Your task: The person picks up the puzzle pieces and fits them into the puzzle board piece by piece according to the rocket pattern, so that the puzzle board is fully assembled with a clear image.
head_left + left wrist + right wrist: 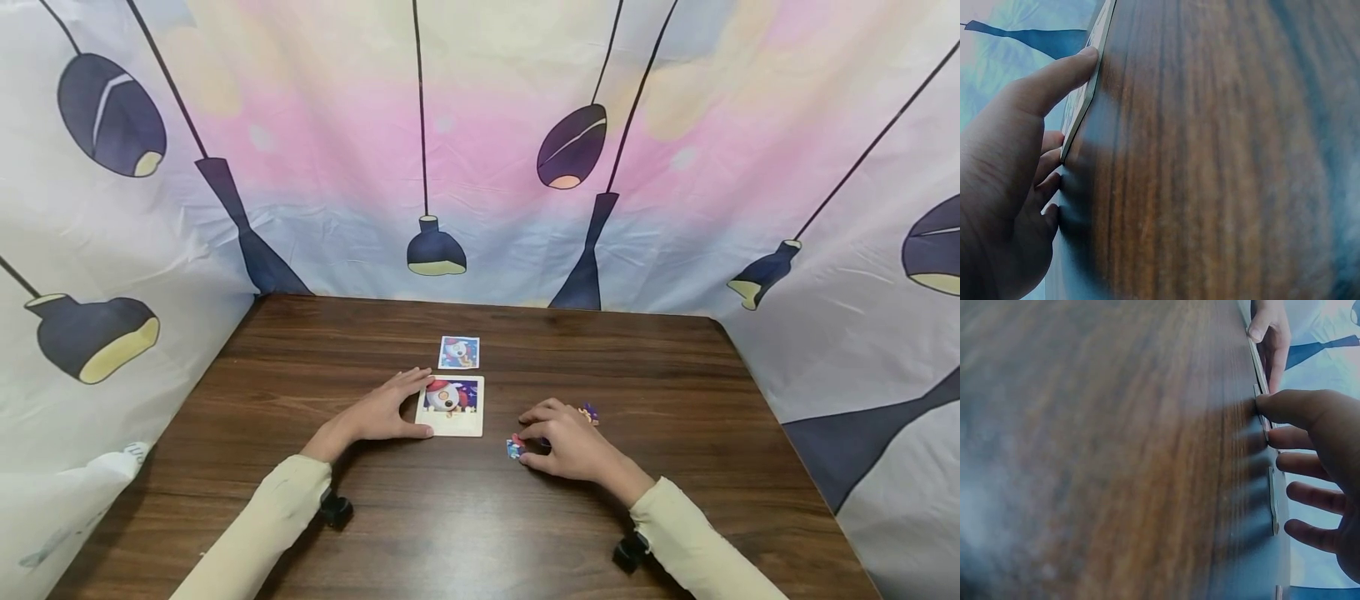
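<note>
A cream puzzle tray (459,424) lies on the table with part of a cartoon picture filled in along its upper half. My left hand (386,410) holds the tray's left side, its thumb (1088,57) on the near corner and its fingers at the far corner. To the right of the tray, my right hand (573,442) pinches a small blue and red puzzle piece (514,448) between thumb and index finger, low at the tabletop. Another loose puzzle piece (1274,503) lies under its other fingers, mostly hidden from the head view.
Behind the tray lies a small printed picture card (459,352) with a similar cartoon. A purple and orange puzzle piece (590,413) sits just beyond my right hand. The brown wooden table (360,525) is bordered by a lamp-patterned cloth (337,167).
</note>
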{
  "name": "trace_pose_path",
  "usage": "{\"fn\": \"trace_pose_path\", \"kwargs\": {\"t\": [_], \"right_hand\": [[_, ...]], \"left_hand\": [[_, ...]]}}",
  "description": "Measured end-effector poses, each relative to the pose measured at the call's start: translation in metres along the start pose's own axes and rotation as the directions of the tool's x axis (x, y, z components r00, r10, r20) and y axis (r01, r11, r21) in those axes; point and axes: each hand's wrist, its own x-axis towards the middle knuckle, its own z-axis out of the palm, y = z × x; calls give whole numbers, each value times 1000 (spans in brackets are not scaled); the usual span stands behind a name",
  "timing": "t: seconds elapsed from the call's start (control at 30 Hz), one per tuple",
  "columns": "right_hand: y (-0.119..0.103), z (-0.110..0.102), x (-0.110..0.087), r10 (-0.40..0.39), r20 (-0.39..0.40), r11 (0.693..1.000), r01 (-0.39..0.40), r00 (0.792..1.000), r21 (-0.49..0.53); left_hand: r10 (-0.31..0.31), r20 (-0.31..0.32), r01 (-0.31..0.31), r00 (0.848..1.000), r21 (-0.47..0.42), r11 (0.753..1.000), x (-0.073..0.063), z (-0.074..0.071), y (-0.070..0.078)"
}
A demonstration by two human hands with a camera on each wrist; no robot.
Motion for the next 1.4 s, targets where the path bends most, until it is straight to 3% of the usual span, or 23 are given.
{"fn": "trace_pose_path", "kwargs": {"t": [0.33, 0.7, 1.07, 1.4], "right_hand": [[0, 0, 3, -42, -25, 999, 42, 999, 1], [4, -1, 3, 45, 9, 999, -45, 999, -7], [7, 0, 10, 0, 28, 1000, -1, 1000, 7], [-5, 4, 36, 42, -63, 997, -38, 997, 63]], "left_hand": [[2, 0, -2, 1000, -5, 1000, 1, 1, 0], [2, 0, -2, 1000, -6, 1000, 1, 1, -2], [4, -3, -4, 1000, 1, 1000, 1, 1, -3], [4, 0, -4, 1000, -5, 1000, -1, 0, 0]]}}
